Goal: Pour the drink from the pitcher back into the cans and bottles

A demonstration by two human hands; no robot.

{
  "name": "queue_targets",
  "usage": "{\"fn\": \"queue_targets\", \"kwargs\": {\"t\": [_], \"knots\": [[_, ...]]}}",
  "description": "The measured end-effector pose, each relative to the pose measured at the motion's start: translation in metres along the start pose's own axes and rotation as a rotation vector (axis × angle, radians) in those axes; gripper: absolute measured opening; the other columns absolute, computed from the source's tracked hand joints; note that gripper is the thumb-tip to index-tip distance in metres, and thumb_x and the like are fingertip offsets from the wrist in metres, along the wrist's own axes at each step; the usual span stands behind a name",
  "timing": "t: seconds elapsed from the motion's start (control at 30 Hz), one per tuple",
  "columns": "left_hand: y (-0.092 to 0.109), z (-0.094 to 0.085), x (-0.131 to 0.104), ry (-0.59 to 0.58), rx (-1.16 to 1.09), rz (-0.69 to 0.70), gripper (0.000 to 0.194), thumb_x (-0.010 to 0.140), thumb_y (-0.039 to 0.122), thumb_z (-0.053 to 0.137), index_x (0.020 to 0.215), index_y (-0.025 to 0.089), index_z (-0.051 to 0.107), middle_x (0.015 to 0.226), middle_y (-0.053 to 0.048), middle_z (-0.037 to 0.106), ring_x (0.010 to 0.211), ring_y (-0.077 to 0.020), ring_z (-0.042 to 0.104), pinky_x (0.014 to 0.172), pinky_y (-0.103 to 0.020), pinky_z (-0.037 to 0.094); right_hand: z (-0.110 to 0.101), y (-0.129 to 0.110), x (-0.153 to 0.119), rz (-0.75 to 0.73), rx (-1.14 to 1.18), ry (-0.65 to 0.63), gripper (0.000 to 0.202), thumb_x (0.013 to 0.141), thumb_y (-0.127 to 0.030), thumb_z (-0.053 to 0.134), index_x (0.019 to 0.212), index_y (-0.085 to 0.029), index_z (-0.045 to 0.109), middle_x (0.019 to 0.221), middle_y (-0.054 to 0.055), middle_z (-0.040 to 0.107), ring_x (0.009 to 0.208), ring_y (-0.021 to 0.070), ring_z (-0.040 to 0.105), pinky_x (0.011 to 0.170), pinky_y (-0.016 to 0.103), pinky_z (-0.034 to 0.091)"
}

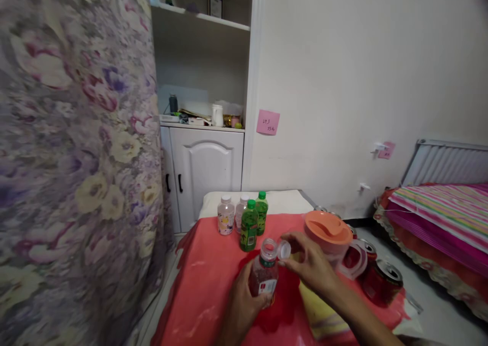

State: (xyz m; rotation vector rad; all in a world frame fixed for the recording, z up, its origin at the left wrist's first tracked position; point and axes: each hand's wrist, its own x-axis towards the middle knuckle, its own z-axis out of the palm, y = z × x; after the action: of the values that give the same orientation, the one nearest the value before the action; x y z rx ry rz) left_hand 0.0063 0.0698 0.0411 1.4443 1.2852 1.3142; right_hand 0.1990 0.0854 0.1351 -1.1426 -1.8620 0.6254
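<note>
My left hand (244,305) is wrapped round a clear plastic bottle (264,277) with a green band at its neck and a white label. The bottle's mouth is uncovered and it tilts slightly. Between the fingertips of my right hand (305,257) is a white bottle cap (284,250), held just beside the mouth with its hollow side showing. Beneath both hands lies a red basin (284,313), partly hidden by the left hand and bottle. A folded yellow cloth (322,315) lies under my right forearm.
Behind the hands stand green-capped bottles (249,229) and white-capped clear bottles (225,216). To the right are a pitcher with an orange lid (328,227) and several red cans (382,283). A red cloth (198,295) covers the table; a floral curtain (80,158) hangs at left.
</note>
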Motion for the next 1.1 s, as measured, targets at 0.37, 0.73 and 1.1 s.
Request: {"fn": "queue_targets", "kwargs": {"t": [0.37,0.73,1.1], "knots": [[0.004,0.001,-0.002,-0.029,-0.046,-0.015,0.076,0.052,0.007,0.072,0.127,0.014,0.059,0.126,-0.013,0.07,0.116,-0.0324,0.064,0.097,-0.037,0.053,-0.024,-0.023,0.023,-0.175,-0.055,-0.269,0.041,0.08,-0.019,0.071,0.12,-0.024,0.064,0.11,0.007,0.071,0.097,0.0222,0.066,0.085,0.038,0.053],[0.004,-0.001,-0.003,-0.041,-0.084,0.023,0.072,0.055,0.007,0.072,0.126,0.016,0.061,0.122,-0.01,0.073,0.112,-0.0313,0.066,0.097,-0.037,0.052,-0.032,-0.055,0.058,-0.379,-0.321,-0.607,0.051,0.08,-0.012,0.067,0.125,-0.034,0.066,0.112,0.004,0.067,0.092,0.0191,0.065,0.081,0.032,0.053],[0.007,0.002,-0.004,0.007,-0.061,0.011,0.074,0.052,0.002,0.072,0.124,0.013,0.061,0.122,-0.012,0.072,0.113,-0.0304,0.065,0.1,-0.038,0.05,-0.041,-0.087,0.061,-0.461,-0.339,-0.756,0.036,0.085,-0.002,0.055,0.102,-0.027,0.073,0.106,0.002,0.07,0.097,0.0169,0.065,0.088,0.032,0.052]]}}
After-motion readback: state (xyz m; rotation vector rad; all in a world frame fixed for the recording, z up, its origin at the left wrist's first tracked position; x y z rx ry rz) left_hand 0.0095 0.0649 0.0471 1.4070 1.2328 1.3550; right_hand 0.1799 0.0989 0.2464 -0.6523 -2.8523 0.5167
